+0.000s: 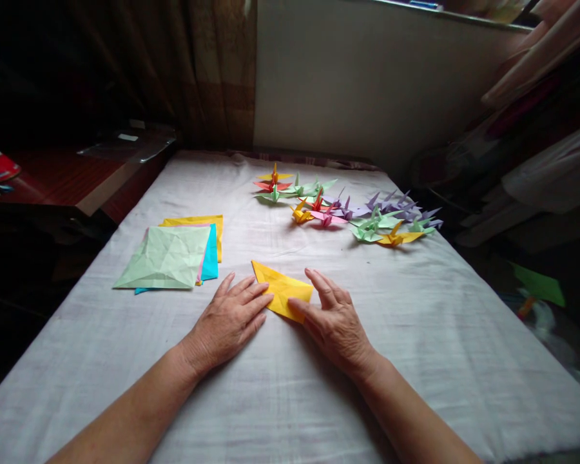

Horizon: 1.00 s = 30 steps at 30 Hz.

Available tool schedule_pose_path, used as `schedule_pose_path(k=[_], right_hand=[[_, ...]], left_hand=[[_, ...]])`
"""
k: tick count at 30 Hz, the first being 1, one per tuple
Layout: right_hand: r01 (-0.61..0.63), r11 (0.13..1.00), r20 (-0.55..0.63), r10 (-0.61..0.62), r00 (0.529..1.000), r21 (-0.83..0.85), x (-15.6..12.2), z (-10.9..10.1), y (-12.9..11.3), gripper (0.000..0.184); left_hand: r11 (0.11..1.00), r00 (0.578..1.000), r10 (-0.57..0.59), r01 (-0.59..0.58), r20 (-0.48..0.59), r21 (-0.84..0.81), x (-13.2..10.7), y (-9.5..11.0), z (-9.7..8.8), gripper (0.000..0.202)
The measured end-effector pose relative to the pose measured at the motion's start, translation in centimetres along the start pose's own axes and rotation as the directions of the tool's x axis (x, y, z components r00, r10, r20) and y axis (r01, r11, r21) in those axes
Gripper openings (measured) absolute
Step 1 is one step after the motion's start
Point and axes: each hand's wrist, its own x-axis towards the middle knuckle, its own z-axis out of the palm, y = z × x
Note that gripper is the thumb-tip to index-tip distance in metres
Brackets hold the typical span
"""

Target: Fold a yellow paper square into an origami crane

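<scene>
A folded piece of yellow paper (283, 290) lies on the cloth in front of me, its pointed corner at the upper left. My left hand (229, 316) rests palm down with fingers stretched out, their tips touching the paper's left part. On the other side, my right hand (336, 316) has its fingers apart. One of its digits presses on the paper near the lower right edge, while others are held by the right corner. The underside of the right hand is hidden.
Left of my hands lies a stack of green, blue, pink and yellow paper sheets (169, 258). Several folded paper cranes (326, 216) stand toward the back right of the cloth-covered table (251, 399). A brown wooden surface (62, 177) adjoins at left; hanging clothes (555, 161) are at right.
</scene>
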Motion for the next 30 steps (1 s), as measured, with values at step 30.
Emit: schedule_pose_path(k=[30], right_hand=[[-0.296, 0.951, 0.21, 0.273, 0.939, 0.087, 4.1, 1.6, 0.3, 0.018]], left_hand=[[0.994, 0.989, 0.111, -0.109, -0.1, 0.02, -0.1, 1.2, -1.0, 0.028]])
